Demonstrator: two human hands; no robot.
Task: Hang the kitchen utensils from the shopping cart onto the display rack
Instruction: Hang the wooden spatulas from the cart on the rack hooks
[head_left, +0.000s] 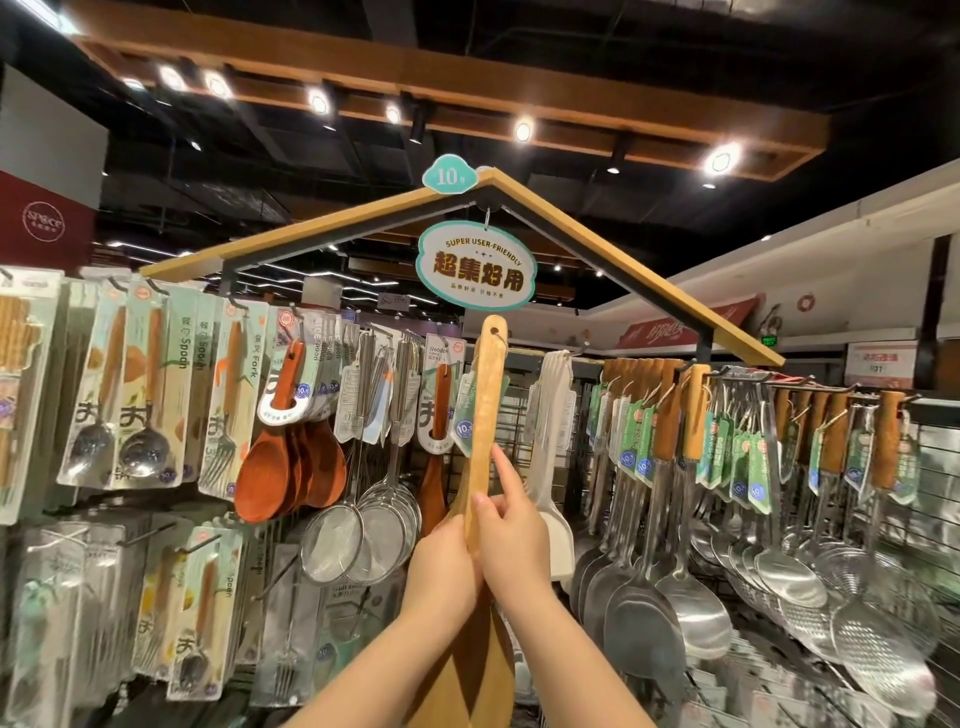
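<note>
A light wooden spatula (487, 415) stands upright in front of me, its handle hole at the top near the hanging sign and its wide blade low between my forearms. My left hand (444, 564) grips the lower handle from the left. My right hand (511, 535) holds the handle from the right, with the index finger stretched up along the wood. A green price tag hangs beside the handle. The display rack (698, 338), with its house-shaped wooden roof, stands just behind the spatula. The shopping cart is out of view.
Packaged spoons and forks (140, 395) hang at the left, brown wooden spoons (291, 467) and mesh strainers (358, 535) in the middle. White spatulas (553, 457) hang just right of my hands. Steel turners and skimmers (779, 561) fill the right-hand hooks.
</note>
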